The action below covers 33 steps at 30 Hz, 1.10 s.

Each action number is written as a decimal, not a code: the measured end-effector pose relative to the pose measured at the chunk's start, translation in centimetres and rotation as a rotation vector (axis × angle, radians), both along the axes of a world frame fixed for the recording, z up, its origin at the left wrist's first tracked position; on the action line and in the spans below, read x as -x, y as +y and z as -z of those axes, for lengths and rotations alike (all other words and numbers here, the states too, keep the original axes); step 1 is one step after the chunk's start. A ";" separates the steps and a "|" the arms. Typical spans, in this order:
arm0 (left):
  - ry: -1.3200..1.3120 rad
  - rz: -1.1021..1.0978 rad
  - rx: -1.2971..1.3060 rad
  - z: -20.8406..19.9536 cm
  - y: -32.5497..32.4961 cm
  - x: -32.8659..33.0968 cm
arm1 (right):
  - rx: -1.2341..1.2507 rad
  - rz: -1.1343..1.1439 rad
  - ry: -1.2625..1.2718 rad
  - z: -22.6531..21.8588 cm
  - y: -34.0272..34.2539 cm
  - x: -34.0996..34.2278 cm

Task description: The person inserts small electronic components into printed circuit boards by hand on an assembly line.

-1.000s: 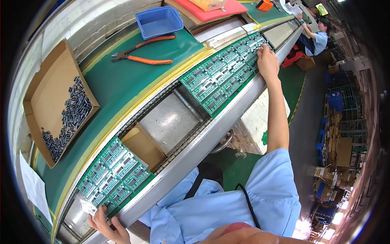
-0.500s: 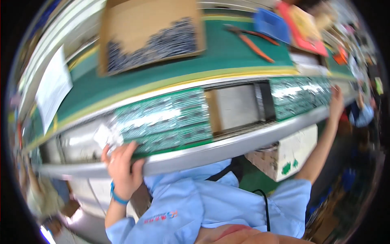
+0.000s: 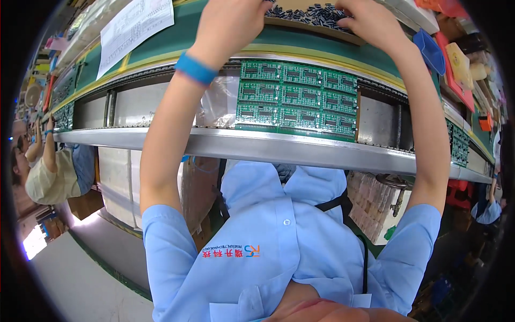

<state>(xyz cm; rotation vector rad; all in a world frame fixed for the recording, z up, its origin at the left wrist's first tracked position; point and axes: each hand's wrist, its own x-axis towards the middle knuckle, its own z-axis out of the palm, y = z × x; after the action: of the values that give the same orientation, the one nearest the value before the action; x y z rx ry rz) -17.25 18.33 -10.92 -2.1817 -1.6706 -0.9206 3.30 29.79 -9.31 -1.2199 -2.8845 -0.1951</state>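
I judge this the picking step: my left hand (image 3: 233,22) and right hand (image 3: 374,24) are at the cylindrical capacitors (image 3: 311,17), upper frame. I cannot tell either grip's closure or hold. The next move calls for fine pinching.

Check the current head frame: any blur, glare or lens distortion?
Head view, centre: circuit board panel reads crisp, metal rail bowed by the fisheye; head view, lower left: bright patch blown out; head view, top: left hand and right hand cropped.

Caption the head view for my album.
Left hand and right hand at a cardboard tray of dark cylindrical components, beyond a green circuit-board panel.
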 end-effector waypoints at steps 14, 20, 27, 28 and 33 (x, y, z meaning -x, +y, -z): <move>-0.020 0.220 0.565 2.6 8.6 -1.5 | 0.124 -0.052 0.372 1.2 -0.4 1.9; -0.245 0.203 0.315 4.1 10.1 -2.6 | 0.018 -0.126 0.508 1.7 1.5 -1.1; -1.594 0.381 0.679 4.0 11.0 0.7 | 0.783 0.147 0.705 -0.2 -5.1 -4.2; -1.750 0.363 0.656 3.8 10.7 1.1 | 0.924 -0.034 0.734 1.1 -5.3 -4.9; -1.988 0.364 0.647 3.1 10.3 0.5 | 1.208 0.137 0.819 3.3 -8.7 -6.9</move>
<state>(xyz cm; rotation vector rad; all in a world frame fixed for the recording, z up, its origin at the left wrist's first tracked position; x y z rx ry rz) -17.79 28.58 -13.97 -1.3580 -2.1196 -3.8136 10.24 21.10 -12.57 -1.0784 -2.0160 1.7629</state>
